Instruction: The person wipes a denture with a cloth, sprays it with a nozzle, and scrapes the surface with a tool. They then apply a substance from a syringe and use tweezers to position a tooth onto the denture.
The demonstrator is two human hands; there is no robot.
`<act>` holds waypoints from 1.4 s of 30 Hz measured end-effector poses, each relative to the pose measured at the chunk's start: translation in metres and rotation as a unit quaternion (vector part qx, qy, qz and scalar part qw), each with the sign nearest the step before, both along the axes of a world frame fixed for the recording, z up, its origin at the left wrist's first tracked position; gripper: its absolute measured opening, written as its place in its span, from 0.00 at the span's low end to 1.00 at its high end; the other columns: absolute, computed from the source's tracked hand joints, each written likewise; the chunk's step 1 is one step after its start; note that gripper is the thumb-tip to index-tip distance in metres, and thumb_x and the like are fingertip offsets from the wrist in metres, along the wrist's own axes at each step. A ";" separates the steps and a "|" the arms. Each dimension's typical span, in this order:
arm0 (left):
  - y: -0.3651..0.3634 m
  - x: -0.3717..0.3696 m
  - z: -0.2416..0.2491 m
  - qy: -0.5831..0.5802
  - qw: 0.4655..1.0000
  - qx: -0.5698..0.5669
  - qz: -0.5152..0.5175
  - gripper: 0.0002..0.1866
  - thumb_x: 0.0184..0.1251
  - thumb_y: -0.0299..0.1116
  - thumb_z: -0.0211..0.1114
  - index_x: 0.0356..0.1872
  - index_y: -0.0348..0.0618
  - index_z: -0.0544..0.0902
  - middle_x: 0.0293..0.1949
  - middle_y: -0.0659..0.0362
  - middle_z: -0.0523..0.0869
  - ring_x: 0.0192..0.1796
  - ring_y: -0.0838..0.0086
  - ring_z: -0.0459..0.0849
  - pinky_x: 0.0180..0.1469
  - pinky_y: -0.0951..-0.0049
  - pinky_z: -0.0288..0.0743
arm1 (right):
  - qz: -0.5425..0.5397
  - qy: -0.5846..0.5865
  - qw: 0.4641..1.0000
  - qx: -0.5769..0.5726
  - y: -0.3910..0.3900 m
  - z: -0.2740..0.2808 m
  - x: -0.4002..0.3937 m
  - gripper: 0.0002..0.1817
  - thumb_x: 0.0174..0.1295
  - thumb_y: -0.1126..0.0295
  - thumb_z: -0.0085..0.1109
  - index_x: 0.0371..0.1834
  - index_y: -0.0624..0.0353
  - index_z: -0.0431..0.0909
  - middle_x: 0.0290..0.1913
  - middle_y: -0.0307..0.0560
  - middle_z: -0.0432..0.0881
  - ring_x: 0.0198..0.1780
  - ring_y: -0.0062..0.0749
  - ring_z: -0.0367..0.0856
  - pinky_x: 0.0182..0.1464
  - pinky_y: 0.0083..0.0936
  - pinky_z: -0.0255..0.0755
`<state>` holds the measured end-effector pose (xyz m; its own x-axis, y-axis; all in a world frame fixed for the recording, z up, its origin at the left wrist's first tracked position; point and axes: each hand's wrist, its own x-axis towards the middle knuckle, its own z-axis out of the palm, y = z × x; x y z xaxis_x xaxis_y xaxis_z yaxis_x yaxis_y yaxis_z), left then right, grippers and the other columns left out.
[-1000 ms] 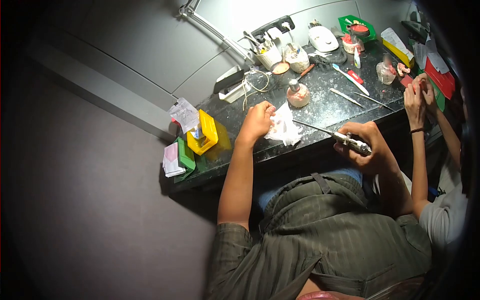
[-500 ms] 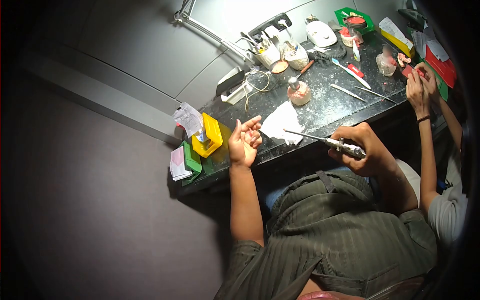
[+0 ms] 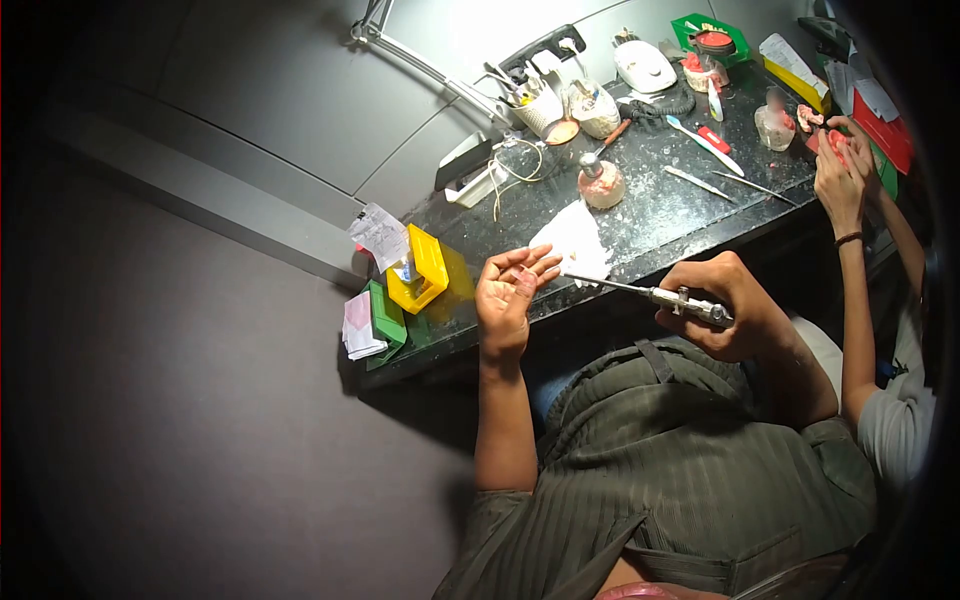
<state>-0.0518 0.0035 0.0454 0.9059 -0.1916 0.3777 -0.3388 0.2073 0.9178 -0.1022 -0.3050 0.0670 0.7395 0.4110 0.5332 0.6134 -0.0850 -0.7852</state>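
Right hand point(image 3: 735, 305) is clenched around the metal body of a long, needle-tipped hand tool point(image 3: 655, 295), held just in front of the dark stone bench point(image 3: 690, 215) edge, above the lap. The thin shaft points left, and its tip sits at or almost at the fingertips of the left hand point(image 3: 510, 295). Left hand is raised palm-up with fingers released and spread; it grasps nothing that can be made out (a small pinkish spot near the fingertips is too small to identify). A crumpled white tissue point(image 3: 578, 240) lies on the bench just beyond the tool tip. Risk noted: the pointed end is aimed at bare skin, so a jolt or a slip of the right-hand grip could prick or scrape the fingers. Neither forearm appears to be braced on the bench, which makes tremor more likely. The tool hangs over the lap, so a loosened grip would probably drop it onto clothing or the floor. A second person's hands point(image 3: 840, 170) work at the bench's right end, close enough that a bumped elbow is plausible. The glass jar point(image 3: 601, 183) stands well apart.
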 end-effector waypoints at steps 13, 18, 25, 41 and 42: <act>-0.013 -0.009 -0.015 -0.072 0.997 -0.010 0.010 0.25 0.75 0.34 0.65 0.65 0.26 0.72 0.62 0.33 0.79 0.56 0.48 0.87 0.53 0.60 0.89 | 0.018 -0.005 1.000 -0.001 -0.001 0.003 -0.003 0.08 0.51 0.77 0.71 0.33 0.63 0.82 0.23 0.44 0.81 0.23 0.22 0.79 0.29 0.21 0.70; -0.014 -0.015 -0.012 -0.032 0.996 -0.076 -0.028 0.23 0.77 0.30 0.61 0.66 0.25 0.71 0.67 0.30 0.74 0.63 0.46 0.83 0.62 0.61 0.85 | 0.028 0.006 1.000 -0.001 0.000 0.004 -0.004 0.07 0.53 0.76 0.70 0.33 0.63 0.82 0.24 0.45 0.82 0.24 0.24 0.83 0.30 0.22 0.73; -0.020 -0.018 -0.004 0.031 0.986 -0.157 -0.039 0.18 0.80 0.22 0.48 0.65 0.21 0.68 0.71 0.25 0.64 0.71 0.39 0.72 0.70 0.56 0.78 | 0.051 0.006 0.999 -0.013 0.003 0.003 -0.003 0.07 0.53 0.77 0.69 0.34 0.63 0.82 0.25 0.45 0.84 0.26 0.26 0.85 0.32 0.23 0.75; -0.024 -0.018 -0.007 0.060 0.982 -0.179 -0.005 0.16 0.77 0.18 0.46 0.60 0.20 0.69 0.70 0.25 0.66 0.71 0.40 0.73 0.72 0.59 0.76 | 0.050 0.022 0.998 -0.007 0.002 -0.003 0.002 0.07 0.51 0.78 0.67 0.34 0.63 0.82 0.24 0.45 0.84 0.25 0.26 0.83 0.31 0.23 0.75; -0.025 -0.018 -0.007 0.045 0.987 -0.154 0.007 0.16 0.77 0.17 0.47 0.61 0.20 0.69 0.70 0.27 0.67 0.71 0.41 0.74 0.72 0.60 0.76 | 0.051 0.022 0.998 -0.007 0.002 -0.002 0.002 0.07 0.51 0.78 0.67 0.34 0.63 0.82 0.24 0.45 0.84 0.25 0.26 0.83 0.31 0.23 0.75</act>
<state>-0.0702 -0.0214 0.0380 0.9399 -0.0675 0.3347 -0.2643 0.4769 0.8383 -0.1004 -0.3029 0.0648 0.7160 0.4920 0.4952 0.5850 -0.0359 -0.8102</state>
